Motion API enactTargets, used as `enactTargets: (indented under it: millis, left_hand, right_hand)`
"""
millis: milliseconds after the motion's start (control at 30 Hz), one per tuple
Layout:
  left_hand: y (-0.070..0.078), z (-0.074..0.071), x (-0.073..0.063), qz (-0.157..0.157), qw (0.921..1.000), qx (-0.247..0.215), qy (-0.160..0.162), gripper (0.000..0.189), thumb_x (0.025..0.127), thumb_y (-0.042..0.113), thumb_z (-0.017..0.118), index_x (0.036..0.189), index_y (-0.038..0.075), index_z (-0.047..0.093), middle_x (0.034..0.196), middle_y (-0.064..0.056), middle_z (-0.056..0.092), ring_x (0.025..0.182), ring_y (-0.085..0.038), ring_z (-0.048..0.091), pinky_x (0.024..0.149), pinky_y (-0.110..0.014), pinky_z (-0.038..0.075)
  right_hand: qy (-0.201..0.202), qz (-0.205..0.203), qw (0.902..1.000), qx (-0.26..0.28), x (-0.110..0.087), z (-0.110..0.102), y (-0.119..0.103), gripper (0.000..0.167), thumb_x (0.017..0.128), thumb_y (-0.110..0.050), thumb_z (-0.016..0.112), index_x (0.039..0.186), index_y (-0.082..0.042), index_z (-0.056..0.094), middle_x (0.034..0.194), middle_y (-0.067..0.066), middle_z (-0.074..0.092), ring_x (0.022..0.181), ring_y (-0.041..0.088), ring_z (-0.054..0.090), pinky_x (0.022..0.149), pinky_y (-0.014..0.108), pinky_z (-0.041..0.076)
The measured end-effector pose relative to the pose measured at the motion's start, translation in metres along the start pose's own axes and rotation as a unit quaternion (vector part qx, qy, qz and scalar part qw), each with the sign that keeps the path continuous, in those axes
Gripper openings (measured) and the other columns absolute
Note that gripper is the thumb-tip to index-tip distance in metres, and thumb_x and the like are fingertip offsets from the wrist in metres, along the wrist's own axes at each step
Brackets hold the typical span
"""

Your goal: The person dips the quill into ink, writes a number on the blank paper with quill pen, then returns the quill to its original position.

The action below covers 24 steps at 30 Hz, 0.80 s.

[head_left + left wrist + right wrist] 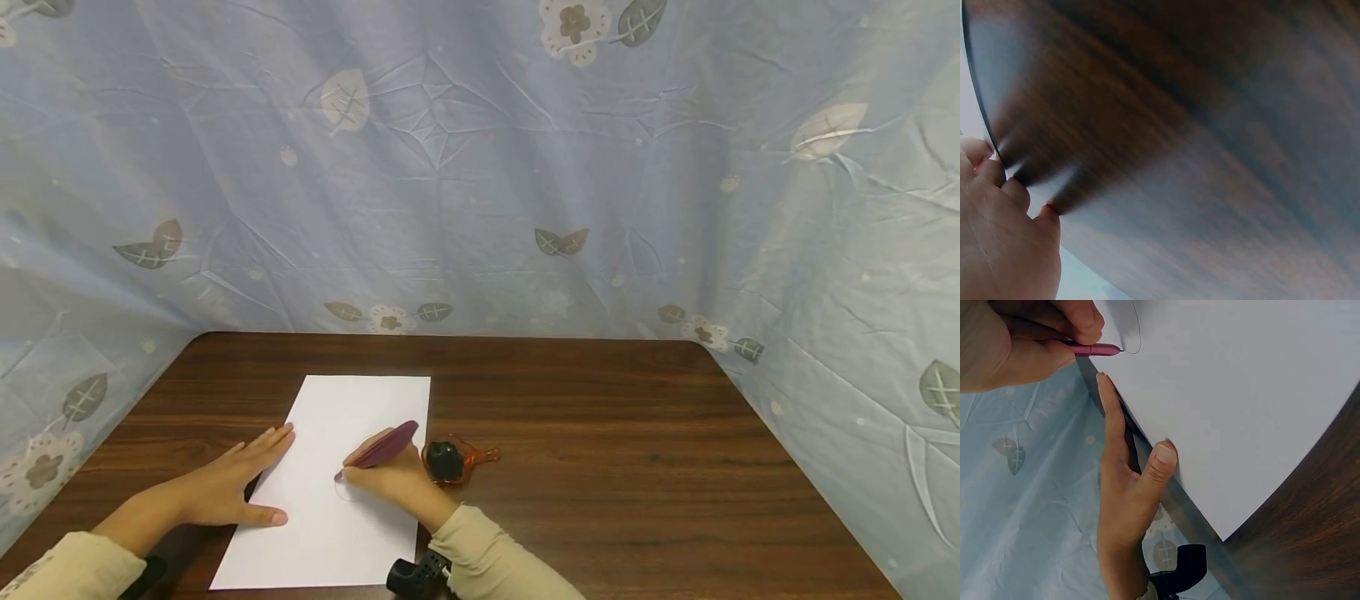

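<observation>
A white sheet of paper [322,558] lies on the dark wooden table. My right hand [397,477] pinches a purple feather-shaped pen [386,448] over the sheet, its broad end slanting up to the right. In the right wrist view the reddish pen tip [1107,349] meets the paper at the end of a thin curved line [1139,331]. My left hand [221,487] rests along the sheet's left edge, fingers extended, with the thumb [1161,461] on the paper. In the left wrist view part of the left hand [1007,231] shows beside the table surface.
Just right of my right hand sits a small translucent orange object [480,456] with a dark rounded piece [444,461]; its kind is unclear. Brown tabletop [637,467] extends to the right. A pale blue leaf-patterned cloth [480,183] hangs behind the table and along both sides.
</observation>
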<state>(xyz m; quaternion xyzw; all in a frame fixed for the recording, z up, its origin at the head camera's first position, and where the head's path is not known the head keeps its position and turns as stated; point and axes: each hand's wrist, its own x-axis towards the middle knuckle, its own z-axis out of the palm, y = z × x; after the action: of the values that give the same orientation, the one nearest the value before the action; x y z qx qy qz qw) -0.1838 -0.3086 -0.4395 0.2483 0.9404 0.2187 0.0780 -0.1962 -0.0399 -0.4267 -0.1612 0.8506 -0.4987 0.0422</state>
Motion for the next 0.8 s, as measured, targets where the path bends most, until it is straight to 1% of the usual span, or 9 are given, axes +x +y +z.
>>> enactTargets:
  millis: [133,267,367,467,600,700,767,800]
  left_hand:
    - [0.001,0.000,0.000,0.001,1.0000,0.004,-0.001,0.105,0.075,0.050,0.076,0.148,-0.004,0.025,0.154,-0.028,0.020,0.136,-0.055,0.018,0.098,-0.077,0.014]
    - [0.002,0.000,0.000,-0.002,1.0000,0.010,0.000,0.105,0.075,0.051,0.076,0.148,-0.005,0.025,0.154,-0.028,0.021,0.136,-0.055,0.019,0.098,-0.077,0.015]
    - [0.002,-0.001,0.000,-0.004,0.9999,0.015,0.001,0.106,0.074,0.052,0.076,0.148,-0.005,0.026,0.153,-0.029,0.022,0.136,-0.055,0.020,0.098,-0.077,0.015]
    - [0.003,-0.001,0.001,-0.007,0.9998,0.019,0.000,0.106,0.074,0.053,0.076,0.148,-0.005,0.027,0.153,-0.029,0.022,0.136,-0.055,0.020,0.099,-0.076,0.016]
    - [0.003,-0.001,0.001,-0.007,0.9997,0.024,0.000,0.107,0.073,0.054,0.076,0.147,-0.005,0.027,0.153,-0.029,0.023,0.136,-0.055,0.021,0.099,-0.076,0.016]
    - [0.002,0.000,0.001,-0.007,0.9997,0.023,0.001,0.107,0.073,0.054,0.076,0.147,-0.005,0.027,0.153,-0.029,0.023,0.136,-0.055,0.021,0.099,-0.076,0.016]
    - [0.002,0.000,0.001,-0.006,0.9997,0.022,0.002,0.106,0.073,0.053,0.076,0.148,-0.005,0.027,0.153,-0.029,0.023,0.136,-0.055,0.021,0.099,-0.076,0.016]
    - [0.002,0.000,0.001,-0.006,0.9998,0.021,0.001,0.106,0.074,0.053,0.076,0.148,-0.005,0.027,0.153,-0.028,0.023,0.136,-0.055,0.020,0.099,-0.076,0.016]
  right_hand:
    - [0.006,-0.001,0.9999,0.011,0.000,-0.001,0.001,0.003,0.073,-0.014,0.077,0.075,-0.016,0.078,0.076,-0.013,0.068,0.070,-0.008,0.053,0.067,0.013,0.044]
    - [0.015,0.000,0.9989,0.045,0.003,-0.003,0.003,0.004,0.074,-0.013,0.077,0.078,-0.013,0.078,0.078,-0.010,0.071,0.073,-0.008,0.056,0.069,0.012,0.045]
    - [0.018,-0.001,0.9972,0.072,0.007,-0.007,0.004,0.004,0.075,-0.011,0.077,0.079,-0.011,0.078,0.078,-0.007,0.073,0.071,-0.008,0.056,0.068,0.012,0.046]
    - [0.021,0.000,0.9955,0.092,0.009,-0.013,0.004,0.005,0.075,-0.009,0.076,0.079,-0.009,0.078,0.076,-0.005,0.073,0.068,-0.007,0.056,0.064,0.013,0.047]
    - [0.025,0.000,0.9934,0.112,0.011,-0.021,0.005,0.007,0.075,-0.007,0.075,0.081,-0.006,0.077,0.076,-0.003,0.072,0.067,-0.004,0.057,0.063,0.015,0.048]
    - [0.031,0.014,0.9909,0.130,0.013,-0.028,0.006,0.009,0.076,-0.009,0.076,0.084,-0.006,0.076,0.076,-0.001,0.072,0.066,-0.002,0.060,0.062,0.016,0.049]
    - [0.036,0.036,0.9894,0.136,0.013,-0.031,0.006,0.011,0.076,-0.012,0.076,0.085,-0.007,0.076,0.076,-0.001,0.072,0.065,0.000,0.059,0.062,0.017,0.048]
    - [0.035,0.046,0.9899,0.129,0.014,-0.034,0.007,0.012,0.076,-0.014,0.076,0.087,-0.009,0.076,0.076,-0.002,0.071,0.065,0.001,0.059,0.062,0.018,0.047]
